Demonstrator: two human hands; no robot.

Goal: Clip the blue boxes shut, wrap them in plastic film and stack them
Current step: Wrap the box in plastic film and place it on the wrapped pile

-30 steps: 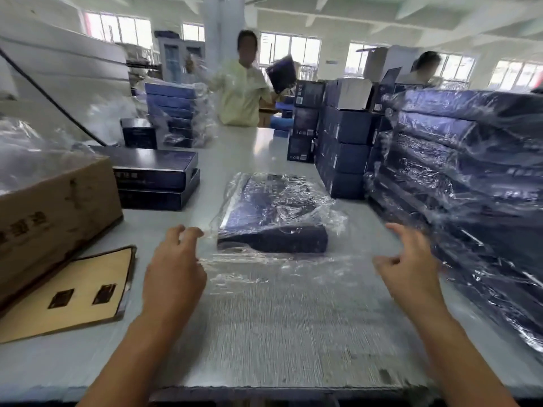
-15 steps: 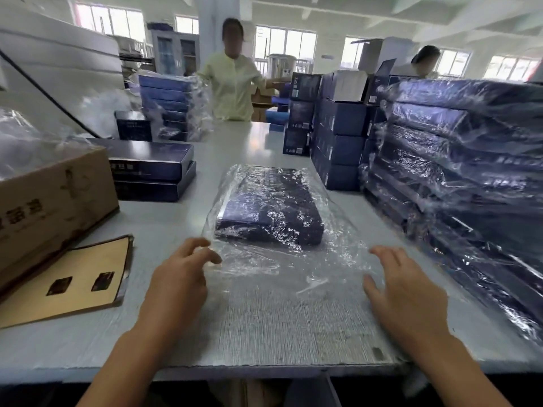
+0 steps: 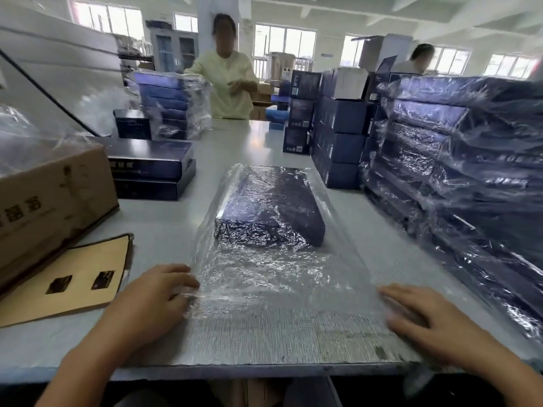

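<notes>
One blue box under one film sheet, worktop.
Left hand curled at its edge, grip unclear; right hand flat, grip wide.

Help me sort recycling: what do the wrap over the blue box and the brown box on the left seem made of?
The wrap looks like thin clear plastic film: glossy, crinkled, the blue box showing through. The brown box looks like matte cardboard, scuffed and printed.
</notes>
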